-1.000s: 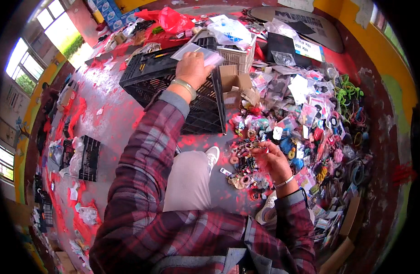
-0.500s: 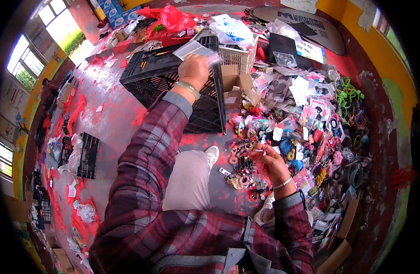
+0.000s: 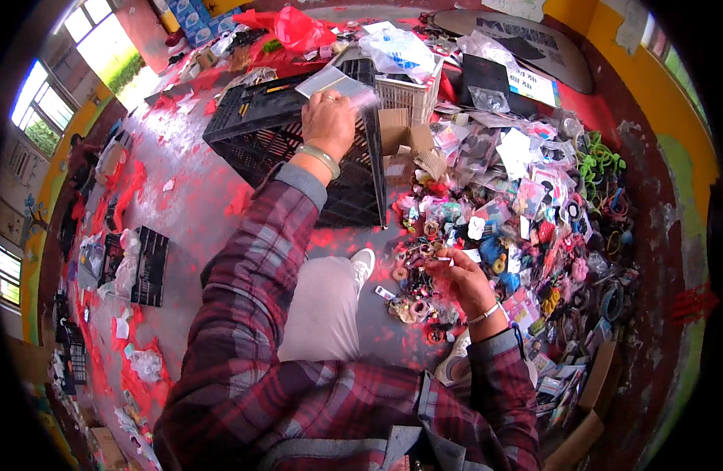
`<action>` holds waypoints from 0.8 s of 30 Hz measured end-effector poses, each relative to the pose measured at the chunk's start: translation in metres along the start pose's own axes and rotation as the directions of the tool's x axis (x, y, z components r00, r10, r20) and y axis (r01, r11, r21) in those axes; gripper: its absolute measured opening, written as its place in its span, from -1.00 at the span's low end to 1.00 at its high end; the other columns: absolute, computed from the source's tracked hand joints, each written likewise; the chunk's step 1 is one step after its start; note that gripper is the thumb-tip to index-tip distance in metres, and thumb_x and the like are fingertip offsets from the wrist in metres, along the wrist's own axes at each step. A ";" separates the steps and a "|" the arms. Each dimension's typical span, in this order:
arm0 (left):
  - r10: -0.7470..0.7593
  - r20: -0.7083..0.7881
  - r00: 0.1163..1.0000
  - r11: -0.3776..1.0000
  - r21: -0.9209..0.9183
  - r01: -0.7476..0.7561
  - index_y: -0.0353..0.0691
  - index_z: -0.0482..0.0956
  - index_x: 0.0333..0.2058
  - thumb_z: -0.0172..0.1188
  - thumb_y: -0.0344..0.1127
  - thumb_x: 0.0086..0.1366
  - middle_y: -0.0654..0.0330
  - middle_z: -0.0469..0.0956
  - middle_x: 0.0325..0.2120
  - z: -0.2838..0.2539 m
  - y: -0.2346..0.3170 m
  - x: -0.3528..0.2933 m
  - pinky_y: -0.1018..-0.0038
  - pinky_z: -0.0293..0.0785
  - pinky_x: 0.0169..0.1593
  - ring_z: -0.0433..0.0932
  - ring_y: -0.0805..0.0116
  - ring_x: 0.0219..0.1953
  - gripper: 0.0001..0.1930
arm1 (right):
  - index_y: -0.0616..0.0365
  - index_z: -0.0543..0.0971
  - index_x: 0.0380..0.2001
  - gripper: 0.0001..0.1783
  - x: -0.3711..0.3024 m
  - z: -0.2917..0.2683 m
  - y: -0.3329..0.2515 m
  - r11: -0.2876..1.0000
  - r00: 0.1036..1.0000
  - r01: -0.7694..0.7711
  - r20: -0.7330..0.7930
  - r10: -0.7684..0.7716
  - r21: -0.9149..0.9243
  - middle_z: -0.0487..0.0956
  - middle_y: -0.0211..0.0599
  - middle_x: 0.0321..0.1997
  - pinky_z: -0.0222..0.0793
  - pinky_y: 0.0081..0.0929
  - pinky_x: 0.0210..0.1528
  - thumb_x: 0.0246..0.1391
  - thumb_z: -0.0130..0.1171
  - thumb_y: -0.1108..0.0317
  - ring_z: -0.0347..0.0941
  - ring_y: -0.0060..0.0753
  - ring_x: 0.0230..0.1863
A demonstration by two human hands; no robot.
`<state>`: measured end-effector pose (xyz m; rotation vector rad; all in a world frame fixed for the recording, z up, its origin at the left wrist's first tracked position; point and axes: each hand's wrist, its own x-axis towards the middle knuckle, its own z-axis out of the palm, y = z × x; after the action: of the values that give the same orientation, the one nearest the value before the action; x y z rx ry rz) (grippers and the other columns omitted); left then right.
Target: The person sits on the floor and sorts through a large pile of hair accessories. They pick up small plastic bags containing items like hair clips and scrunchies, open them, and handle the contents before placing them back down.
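Note:
My left hand (image 3: 328, 125) reaches forward over a black plastic crate (image 3: 239, 133), its fingers curled onto a clear plastic bag (image 3: 330, 82) at the crate's upper side. The back of the hand hides how the fingertips grip. Lower and to the right, my right hand (image 3: 465, 284) is closed in a pinch; a small white piece shows at its fingertips, too small to name. Beneath and beyond it spreads a large heap of hair ties and small packaged accessories (image 3: 499, 228).
Behind the crate stands a pale basket (image 3: 412, 100) topped with a white plastic bag (image 3: 398, 53), with an opened cardboard box (image 3: 394, 133) in front. A flat black crate (image 3: 151, 267) and plastic scraps lie at the left. Green cords (image 3: 598, 161) sit at the heap's far right.
My left hand has shifted slightly down and to the left, at the plastic bag. The right hand keeps its pinch in almost the same place.

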<state>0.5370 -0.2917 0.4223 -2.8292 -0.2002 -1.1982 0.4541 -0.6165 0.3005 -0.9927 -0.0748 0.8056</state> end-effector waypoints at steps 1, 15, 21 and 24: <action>0.007 0.055 0.998 1.000 0.010 -0.008 -0.18 0.53 -0.40 0.09 -0.27 0.06 0.17 0.47 -0.26 0.001 -0.001 0.000 0.27 0.29 -0.08 0.38 0.18 -0.11 -0.84 | 0.24 0.37 -0.14 -0.66 0.000 0.000 0.001 1.000 1.000 0.003 0.006 -0.003 -0.002 0.52 -0.20 -0.23 0.33 -0.44 -0.01 -0.06 -0.13 0.60 0.45 -0.30 -0.14; 0.133 -0.162 0.978 0.979 -0.130 -0.154 -0.22 0.41 -0.51 0.11 -0.34 0.07 0.10 0.44 -0.45 0.021 -0.013 0.000 0.27 0.35 -0.17 0.40 0.07 -0.28 -0.89 | 0.24 0.38 -0.15 -0.66 0.002 -0.001 0.005 0.999 0.999 -0.044 -0.018 0.044 -0.019 0.52 -0.08 -0.18 0.33 -0.44 0.00 -0.08 -0.10 0.63 0.46 -0.24 -0.11; 0.144 -0.143 0.979 0.973 -0.160 -0.166 -0.22 0.38 -0.50 0.12 -0.34 0.08 0.10 0.43 -0.45 0.015 -0.009 -0.007 0.25 0.33 -0.16 0.39 0.06 -0.27 -0.88 | 0.23 0.38 -0.13 -0.62 0.000 -0.002 0.006 0.997 0.998 -0.050 -0.048 0.047 -0.060 0.52 -0.20 -0.21 0.34 -0.50 -0.07 -0.11 -0.14 0.59 0.45 -0.33 -0.15; 0.190 -0.176 0.966 0.964 -0.151 -0.217 -0.23 0.41 -0.47 0.12 -0.34 0.08 0.10 0.45 -0.42 0.010 -0.012 -0.006 0.25 0.33 -0.14 0.39 0.06 -0.25 -0.89 | 0.21 0.37 -0.11 -0.60 0.001 0.000 0.007 0.997 0.998 -0.052 -0.026 0.051 -0.050 0.52 -0.19 -0.20 0.36 -0.52 -0.13 -0.11 -0.15 0.59 0.46 -0.36 -0.16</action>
<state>0.5381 -0.2795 0.4113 -2.7842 0.2072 -1.4480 0.4514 -0.6139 0.2946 -1.0559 -0.0491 0.8416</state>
